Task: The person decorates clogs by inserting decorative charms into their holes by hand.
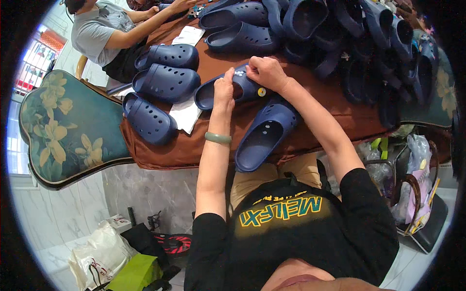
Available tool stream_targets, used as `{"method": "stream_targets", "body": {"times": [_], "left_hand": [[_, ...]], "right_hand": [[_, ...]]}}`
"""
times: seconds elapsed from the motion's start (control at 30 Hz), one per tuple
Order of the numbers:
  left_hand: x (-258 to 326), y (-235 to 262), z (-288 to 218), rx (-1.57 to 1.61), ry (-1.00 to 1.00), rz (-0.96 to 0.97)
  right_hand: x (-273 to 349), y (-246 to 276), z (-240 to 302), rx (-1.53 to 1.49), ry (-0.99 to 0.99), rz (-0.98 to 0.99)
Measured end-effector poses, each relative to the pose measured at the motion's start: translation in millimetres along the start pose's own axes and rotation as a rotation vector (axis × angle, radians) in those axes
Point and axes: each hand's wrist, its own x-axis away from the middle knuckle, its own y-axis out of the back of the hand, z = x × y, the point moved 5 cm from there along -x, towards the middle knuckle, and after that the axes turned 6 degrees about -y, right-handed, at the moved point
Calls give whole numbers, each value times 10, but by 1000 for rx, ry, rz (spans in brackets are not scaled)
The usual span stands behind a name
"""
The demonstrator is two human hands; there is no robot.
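Observation:
A navy clog (205,97) lies across the brown cloth in front of me, its toe to the right. My left hand (224,90) grips its upper edge, with fingers partly inside the opening. My right hand (267,73) is closed over the toe top, fingertips pressed together at a hole; whatever they pinch is hidden. Small white pieces show on the toe between my hands. A round yellow charm (261,91) sits on the toe's near side. Closer to me, a second navy clog (260,143) rests at the cloth's edge, with small pale spots inside.
Three navy clogs (167,82) line the left, over white paper (186,115). A large heap of clogs (349,43) fills the right and back. A co-worker (99,34) sits at the far left. Bags (104,252) stand on the floor lower left, and a bag-filled basket (417,194) at right.

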Motion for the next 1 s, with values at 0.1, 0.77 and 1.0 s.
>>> {"method": "stream_targets", "body": {"times": [0.1,0.77,1.0], "left_hand": [[47,-41,-27,-5,-18,15],[132,39,-1,141,40,128],[149,-43,-24,130,68,289]], "right_hand": [[38,74,-98,-140,-159,-19],[341,511,-620,521,-593,387],[-187,-16,206,-327,92,502]]}}
